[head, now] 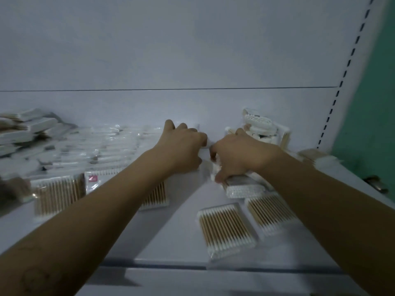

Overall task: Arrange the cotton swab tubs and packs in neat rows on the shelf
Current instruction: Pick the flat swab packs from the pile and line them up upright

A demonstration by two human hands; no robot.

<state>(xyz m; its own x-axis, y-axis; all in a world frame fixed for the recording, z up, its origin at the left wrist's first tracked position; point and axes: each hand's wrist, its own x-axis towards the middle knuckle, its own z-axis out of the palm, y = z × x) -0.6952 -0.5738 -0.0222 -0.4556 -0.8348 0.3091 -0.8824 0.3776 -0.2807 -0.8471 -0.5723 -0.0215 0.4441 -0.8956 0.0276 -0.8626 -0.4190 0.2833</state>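
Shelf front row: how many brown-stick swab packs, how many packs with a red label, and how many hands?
Brown-stick swab packs: 4
Red-label pack: 1
Hands: 2, left hand and right hand
Total: 7
Blurred piles behind left uncounted.

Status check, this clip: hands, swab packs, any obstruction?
Left hand far back on the shelf, grip unclear in blur. Right hand grips a swab pack. Loose pack askew near the front, not in the way.
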